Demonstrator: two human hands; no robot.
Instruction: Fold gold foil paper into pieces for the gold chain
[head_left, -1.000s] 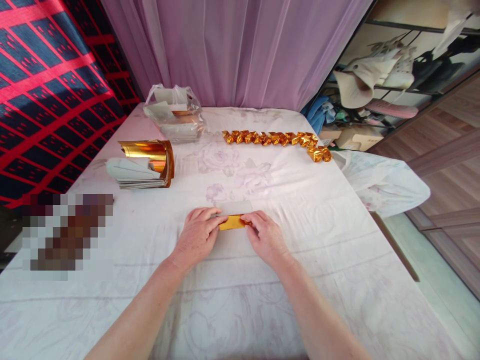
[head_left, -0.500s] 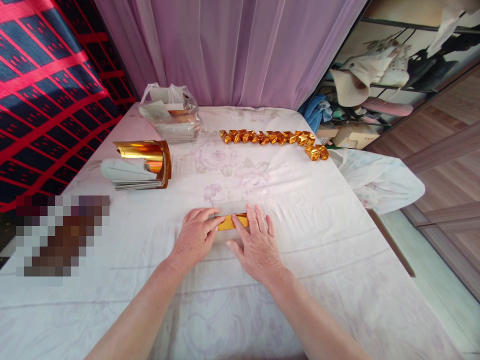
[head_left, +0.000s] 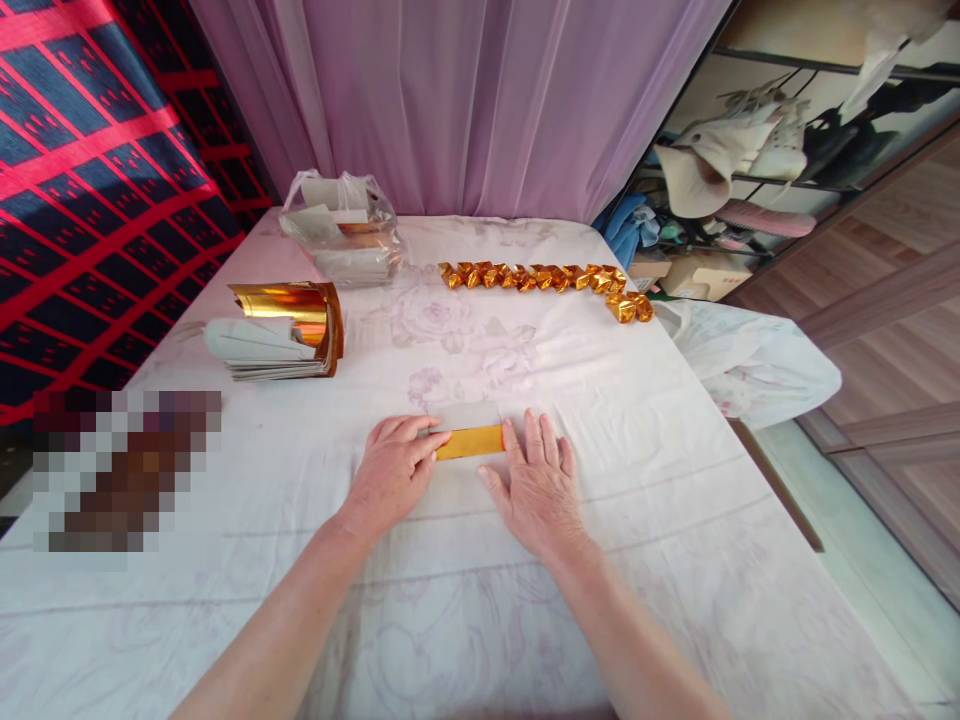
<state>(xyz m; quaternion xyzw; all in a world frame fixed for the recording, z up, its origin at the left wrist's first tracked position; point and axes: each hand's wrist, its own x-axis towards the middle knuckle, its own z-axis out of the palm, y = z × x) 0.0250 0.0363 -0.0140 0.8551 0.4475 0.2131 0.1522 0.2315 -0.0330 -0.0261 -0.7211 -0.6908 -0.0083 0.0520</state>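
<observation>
A sheet of foil paper lies flat on the cloth in front of me, with a gold folded strip (head_left: 472, 442) along its near side and a pale grey backing (head_left: 469, 412) beyond it. My left hand (head_left: 394, 470) holds the sheet's left end, its index finger resting on the gold and its other fingers covering the corner. At the right end, my right hand (head_left: 540, 490) lies open and palm down, fingers spread, with the index fingertip touching the strip's edge. Farther back, several folded gold foil pieces (head_left: 532, 277) sit in a row.
A curved stack of gold foil sheets (head_left: 330, 330) stands at the left, before a clear plastic bag (head_left: 341, 230) of more paper. The flowered tablecloth (head_left: 480, 620) covers the table. To the right are a white bag (head_left: 765, 360) and a shelf with a cap (head_left: 697, 175) and shoes.
My right hand has slid right along the gold strip to its end, uncovering more of it. The left hand stays in place on the sheet.
</observation>
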